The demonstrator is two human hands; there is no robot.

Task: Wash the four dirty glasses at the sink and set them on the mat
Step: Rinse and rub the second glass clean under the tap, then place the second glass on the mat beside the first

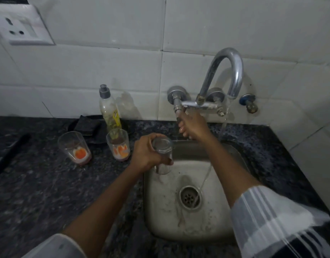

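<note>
Now left hand gripped a glass upright over the sink, stream falling just right of it; right hand fingers curled on tap handle (two dirty glasses on table).

Your tabletop is dark speckled stone. Two clear glasses near its back edge show orange-and-white prints (pinkish dregs below). The bottle has a grey cap and yellow label; your sleeve is white, grey-striped.

Dim, soft focus, edges bowed, corners dark
</note>
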